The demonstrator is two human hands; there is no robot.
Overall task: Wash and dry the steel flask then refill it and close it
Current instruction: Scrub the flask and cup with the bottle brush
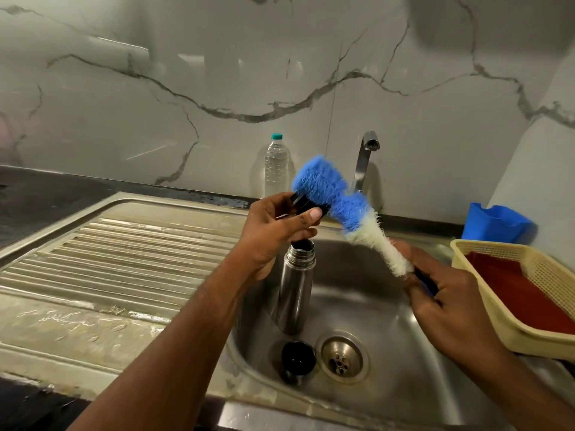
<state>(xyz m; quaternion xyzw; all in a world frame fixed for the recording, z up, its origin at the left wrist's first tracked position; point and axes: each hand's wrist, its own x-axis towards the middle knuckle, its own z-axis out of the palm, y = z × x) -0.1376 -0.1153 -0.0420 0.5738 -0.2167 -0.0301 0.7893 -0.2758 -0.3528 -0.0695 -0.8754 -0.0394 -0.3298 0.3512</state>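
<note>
1. The slim, brushed stainless-steel flask [294,287] stands upright in the round steel sink basin [373,309], long axis vertical, its open threaded mouth pointing up; no lid is on it.
2. A round black plastic cap [298,358] lies on the basin floor in front of the flask, just beside the perforated metal drain [341,357].
3. The left hand [273,234] hovers above the flask's mouth, thumb and fingers pinching a small black ribbed stopper [303,204].
4. The right hand [441,293] grips the dark handle of a bottle brush [339,203], fingers curled round it.
5. The brush slants up and to the left: fluffy blue bristles at the wide tip touch the stopper, shaggy white ones nearer the handle.
6. A ridged steel draining board [109,253] lies on the left; a cream woven-plastic basket [485,293] holding a red cloth [522,293] sits to the right.
</note>
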